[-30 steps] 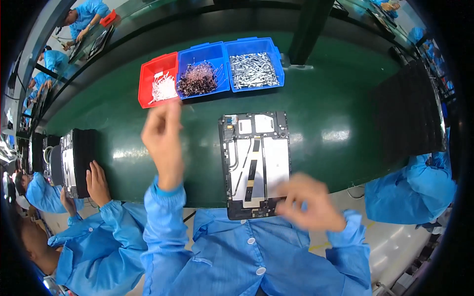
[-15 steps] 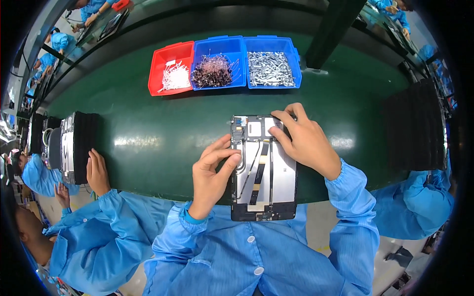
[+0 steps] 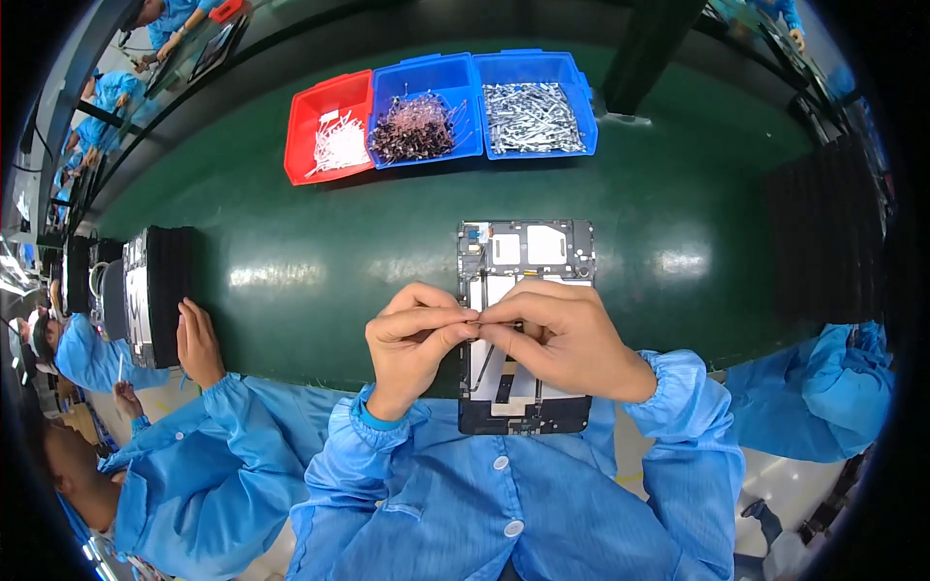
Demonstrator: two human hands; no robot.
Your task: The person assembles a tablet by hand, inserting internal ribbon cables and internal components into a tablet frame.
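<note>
Left hand [image 3: 412, 339]: pinched, contents unclear.
Right hand [image 3: 572, 339]: pinched likewise, touching left.
Opened tablet [image 3: 526, 261]: probably needed light pressure.

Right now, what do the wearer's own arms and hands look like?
The left hand and right hand wear no gloves. Both arms have long light-blue sleeves with gathered cuffs; a darker teal-blue band shows at the left wrist. No cables visible.

In front of the torso [image 3: 507, 499], the left hand [image 3: 407, 344] and the right hand [image 3: 573, 339] are pinching, thumb against forefinger, their fingers [image 3: 446, 317] nearly touching. The left forearm [image 3: 351, 450] is slanting inward from the torso's left, the right forearm [image 3: 686, 412] from its right.
</note>
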